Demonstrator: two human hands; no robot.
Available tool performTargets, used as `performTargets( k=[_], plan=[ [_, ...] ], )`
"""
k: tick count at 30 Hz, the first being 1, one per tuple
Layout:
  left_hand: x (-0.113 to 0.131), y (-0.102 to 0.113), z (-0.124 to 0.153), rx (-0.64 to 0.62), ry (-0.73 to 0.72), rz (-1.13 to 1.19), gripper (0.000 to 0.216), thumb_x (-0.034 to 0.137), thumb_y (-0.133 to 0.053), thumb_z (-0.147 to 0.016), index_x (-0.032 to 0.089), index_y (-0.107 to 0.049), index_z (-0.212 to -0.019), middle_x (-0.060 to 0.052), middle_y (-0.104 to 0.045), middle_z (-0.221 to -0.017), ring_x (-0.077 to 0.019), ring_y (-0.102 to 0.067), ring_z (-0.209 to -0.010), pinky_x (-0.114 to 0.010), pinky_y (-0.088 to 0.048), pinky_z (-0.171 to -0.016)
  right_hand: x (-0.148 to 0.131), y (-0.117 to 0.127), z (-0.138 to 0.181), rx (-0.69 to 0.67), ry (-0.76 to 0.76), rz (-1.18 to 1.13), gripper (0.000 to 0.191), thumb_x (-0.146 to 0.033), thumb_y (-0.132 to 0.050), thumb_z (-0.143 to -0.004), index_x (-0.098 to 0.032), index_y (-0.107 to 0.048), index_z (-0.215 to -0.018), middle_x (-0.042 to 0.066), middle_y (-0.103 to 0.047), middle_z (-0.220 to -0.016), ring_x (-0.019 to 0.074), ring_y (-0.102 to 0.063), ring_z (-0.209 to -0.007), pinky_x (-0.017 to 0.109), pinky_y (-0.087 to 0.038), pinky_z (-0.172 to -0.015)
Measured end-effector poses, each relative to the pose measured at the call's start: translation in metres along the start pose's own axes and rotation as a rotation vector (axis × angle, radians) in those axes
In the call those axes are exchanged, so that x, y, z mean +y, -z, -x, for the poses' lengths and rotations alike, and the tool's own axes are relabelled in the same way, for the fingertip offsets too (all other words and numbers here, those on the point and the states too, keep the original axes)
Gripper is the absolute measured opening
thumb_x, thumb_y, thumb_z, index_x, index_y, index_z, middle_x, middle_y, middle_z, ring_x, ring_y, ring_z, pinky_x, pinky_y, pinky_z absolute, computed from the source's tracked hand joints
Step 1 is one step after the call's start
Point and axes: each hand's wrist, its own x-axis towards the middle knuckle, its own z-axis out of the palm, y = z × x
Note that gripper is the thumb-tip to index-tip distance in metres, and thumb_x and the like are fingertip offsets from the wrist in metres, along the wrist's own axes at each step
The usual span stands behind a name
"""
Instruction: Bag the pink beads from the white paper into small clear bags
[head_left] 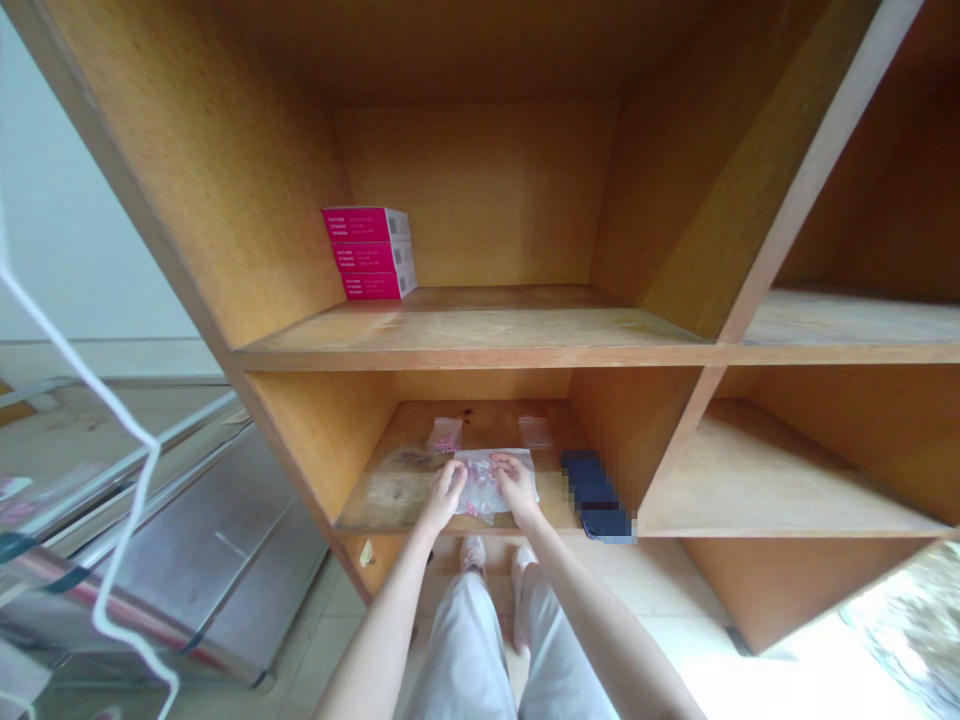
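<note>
A clear plastic bag point(481, 488) with small pink pieces in it lies over a white sheet point(527, 459) on the lower shelf. My left hand point(445, 490) is at the bag's left side, its fingers closed on the edge. From the right, my right hand point(514, 484) pinches the upper part of the same bag. Just behind my left hand is a small clear bag point(448, 428) holding pink beads or pellets. A second small clear bag point(535, 432) lies flat behind my right hand.
A dark blue, pixelated flat object point(596, 495) lies right of my hands. Three pink boxes point(367, 254) are stacked on the upper shelf point(510, 325). Wooden partitions point(679, 440) bound the compartment. At left stand a metal-framed cart point(217, 540) and a white cable point(135, 510).
</note>
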Motion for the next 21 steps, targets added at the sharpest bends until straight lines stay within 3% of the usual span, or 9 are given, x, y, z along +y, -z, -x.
performTargets(
  k=[5, 10, 13, 16, 21],
  plan=[
    [0.002, 0.000, 0.000, 0.048, -0.050, 0.067, 0.024, 0.040, -0.042, -0.081, 0.021, -0.056, -0.082, -0.003, -0.059, -0.086, -0.0180, -0.054, -0.088, -0.033, -0.040, -0.086, 0.002, 0.005, -0.001, 0.060, -0.048, -0.040, 0.028, -0.029, -0.050, -0.064, -0.016, -0.057, -0.088, 0.001, -0.059, -0.065, 0.0119, -0.050, -0.053, 0.020, -0.036, -0.046],
    [0.008, 0.001, -0.006, 0.076, -0.010, 0.130, 0.022, 0.040, -0.050, -0.076, 0.018, -0.057, -0.078, -0.004, -0.061, -0.083, -0.0178, -0.056, -0.085, -0.031, -0.043, -0.081, 0.000, 0.005, 0.001, 0.062, -0.084, -0.069, 0.029, -0.030, -0.050, -0.065, -0.016, -0.058, -0.088, 0.001, -0.058, -0.064, 0.0102, -0.046, -0.049, 0.019, -0.032, -0.043],
    [0.015, -0.001, -0.014, 0.045, 0.058, 0.266, 0.025, 0.041, -0.054, -0.072, 0.017, -0.053, -0.081, -0.003, -0.060, -0.075, -0.0149, -0.058, -0.071, -0.026, -0.046, -0.066, 0.000, 0.005, 0.001, 0.060, -0.066, -0.102, 0.027, -0.030, -0.051, -0.065, -0.016, -0.058, -0.086, 0.001, -0.059, -0.067, 0.0103, -0.047, -0.051, 0.019, -0.033, -0.045],
    [0.021, -0.006, -0.019, -0.052, 0.162, 0.437, 0.034, 0.043, -0.056, -0.071, 0.017, -0.049, -0.091, 0.001, -0.058, -0.064, -0.0102, -0.054, -0.049, -0.020, -0.041, -0.045, 0.002, 0.005, 0.001, 0.041, -0.053, -0.148, 0.025, -0.029, -0.053, -0.064, -0.016, -0.058, -0.085, 0.001, -0.059, -0.068, 0.0099, -0.047, -0.051, 0.020, -0.034, -0.047],
    [0.018, -0.011, -0.018, -0.143, 0.226, 0.511, 0.036, 0.046, -0.059, -0.067, 0.015, -0.052, -0.083, 0.006, -0.050, -0.051, -0.0063, -0.045, -0.036, -0.017, -0.036, -0.037, 0.002, 0.006, 0.002, 0.022, -0.046, -0.158, 0.026, -0.032, -0.056, -0.064, -0.016, -0.057, -0.085, -0.002, -0.056, -0.061, 0.0099, -0.045, -0.049, 0.020, -0.034, -0.046]
  ],
)
